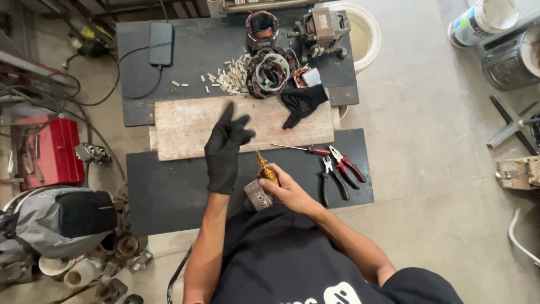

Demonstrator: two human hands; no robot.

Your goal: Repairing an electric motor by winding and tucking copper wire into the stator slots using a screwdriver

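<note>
My left hand (225, 147) wears a black glove and is raised above the wooden board (180, 126), fingers spread, holding nothing. My bare right hand (286, 188) grips a small motor armature (260, 194) with a bundle of copper wire (266, 169) sticking up from it, held over the near black panel (169, 191). A second black glove (302, 104) lies on the board's right end.
A red-handled screwdriver (301, 149) and two pliers (340, 171) lie right of my right hand. On the far black panel sit stator coils (270, 72), scattered small paper strips (228, 79), motor parts (323, 28) and a phone (161, 42) on a cable. A red toolbox (53, 149) stands at left.
</note>
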